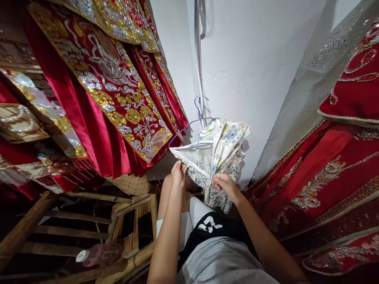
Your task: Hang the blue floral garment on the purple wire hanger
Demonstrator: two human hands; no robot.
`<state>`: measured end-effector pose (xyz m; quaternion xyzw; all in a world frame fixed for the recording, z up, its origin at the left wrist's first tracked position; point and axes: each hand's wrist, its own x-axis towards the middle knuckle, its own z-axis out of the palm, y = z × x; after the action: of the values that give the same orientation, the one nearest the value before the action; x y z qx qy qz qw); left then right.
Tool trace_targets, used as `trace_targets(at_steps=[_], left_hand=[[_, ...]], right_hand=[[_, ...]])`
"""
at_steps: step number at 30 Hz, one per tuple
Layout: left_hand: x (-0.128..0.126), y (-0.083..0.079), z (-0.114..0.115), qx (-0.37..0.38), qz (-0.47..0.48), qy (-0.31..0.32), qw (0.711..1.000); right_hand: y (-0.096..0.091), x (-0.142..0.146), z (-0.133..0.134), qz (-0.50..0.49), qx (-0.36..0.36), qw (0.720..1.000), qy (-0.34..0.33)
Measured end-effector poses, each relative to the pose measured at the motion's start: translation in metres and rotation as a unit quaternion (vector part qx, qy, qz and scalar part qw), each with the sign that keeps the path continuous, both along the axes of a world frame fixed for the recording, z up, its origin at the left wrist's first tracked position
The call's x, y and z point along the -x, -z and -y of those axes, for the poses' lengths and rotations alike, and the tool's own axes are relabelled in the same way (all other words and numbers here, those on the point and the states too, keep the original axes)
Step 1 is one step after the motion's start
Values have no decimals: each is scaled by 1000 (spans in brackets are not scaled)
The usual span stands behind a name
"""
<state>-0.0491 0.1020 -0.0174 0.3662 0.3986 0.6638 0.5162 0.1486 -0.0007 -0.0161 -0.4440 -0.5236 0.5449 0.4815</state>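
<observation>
A cream garment with a blue and grey flower print (217, 156) hangs on a thin purple wire hanger (189, 124) in front of the white wall. My left hand (178, 173) pinches its lower left edge, fingers closed on the cloth. My right hand (225, 185) grips the fabric lower down on the right, fingers curled into it. Both forearms reach up from my lap.
Red robes with gold and silver embroidery (118, 94) hang at the left, and more red embroidered cloth (325, 181) at the right. A wooden chair (130, 221) stands at lower left with two dark phones (137, 227) and a pink bottle (99, 254) on it.
</observation>
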Motion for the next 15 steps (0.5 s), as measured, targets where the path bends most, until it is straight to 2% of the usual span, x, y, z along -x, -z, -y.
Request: trace_targets(at_steps=[3, 6, 9, 11, 15], left_hand=[[-5, -2, 9, -22, -66, 78, 995], [-8, -22, 17, -58, -113, 134, 983], [-18, -47, 28, -134, -159, 171, 963], [-29, -59, 39, -186, -193, 210, 940], [-54, -71, 70, -233, -242, 321, 886]], right_hand=[[4, -16, 0, 34, 30, 999, -28], [14, -22, 5, 71, 67, 993, -68], [21, -25, 5, 107, 84, 986, -95], [24, -27, -1, 121, 60, 989, -57], [31, -34, -16, 79, -30, 990, 110]])
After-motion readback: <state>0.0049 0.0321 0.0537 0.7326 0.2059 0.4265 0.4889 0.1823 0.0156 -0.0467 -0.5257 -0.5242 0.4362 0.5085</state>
